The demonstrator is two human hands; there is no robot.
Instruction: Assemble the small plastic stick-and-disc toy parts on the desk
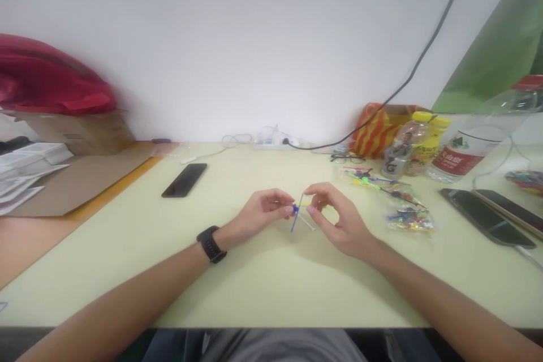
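Pinched between the thumb and fingers of my left hand (274,209) is a small blue plastic piece (294,210) with thin rods about it. A slim blue stick (297,216) slants across its right side, and a white stick (307,222) points down to the right. Something thin and yellow (304,203) shows behind them. My right hand (337,218) is just to the right, its index fingertip at the top of the blue stick. The right thumb and index finger are apart. How the pieces join is too small to make out.
Clear bags of colourful plastic parts (409,218) lie right of my hands, near bottles (460,153), glasses (348,157) and phones (486,218). Another black phone (184,180) lies on the left. A power strip (271,141) with cables sits by the wall. Cardboard (91,172) covers the left side.
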